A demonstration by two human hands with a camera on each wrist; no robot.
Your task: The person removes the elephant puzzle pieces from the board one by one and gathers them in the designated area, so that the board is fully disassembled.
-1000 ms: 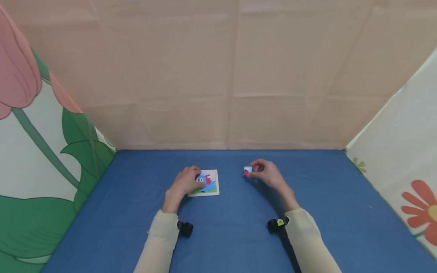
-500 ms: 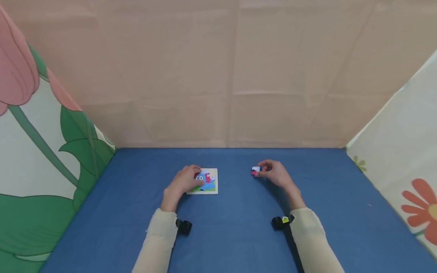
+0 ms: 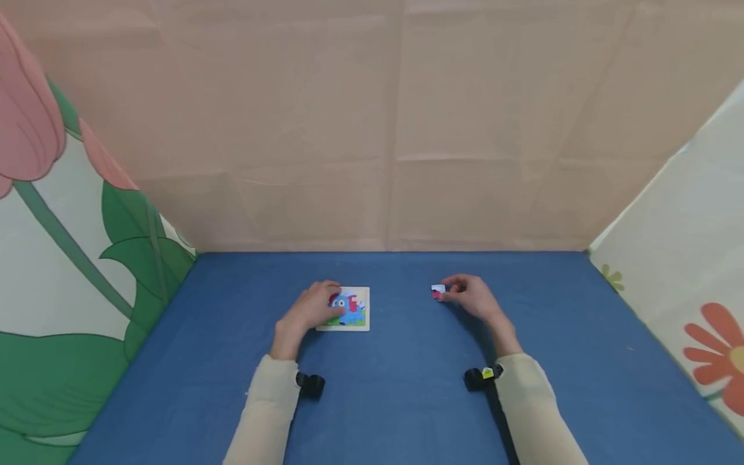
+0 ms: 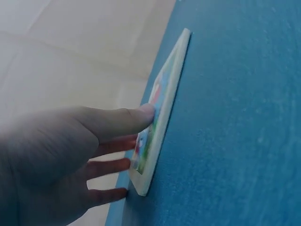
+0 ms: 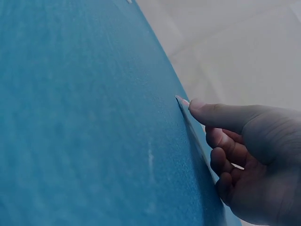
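On the blue tabletop lies a small square jigsaw puzzle (image 3: 359,313) with a blue cartoon animal on it and a pale frame. My left hand (image 3: 308,309) rests over its left side and covers part of the picture. In the left wrist view, the thumb (image 4: 141,115) touches the puzzle's face, and the other fingers reach out fairly straight by its edge. To the right, my right hand (image 3: 472,298) pinches a small white and red puzzle piece (image 3: 437,292) close over the cloth. The right wrist view shows the thumb (image 5: 200,109) at the piece, fingers curled beneath.
A blue cloth (image 3: 383,400) covers the table. Behind it rises a beige fabric wall (image 3: 389,129). Printed flower panels flank the left (image 3: 134,245) and right (image 3: 668,278) sides. Each wrist carries a small black camera.
My right hand has moved to the right with the puzzle piece, farther from the puzzle, and now slows. The left hand stays on the puzzle.
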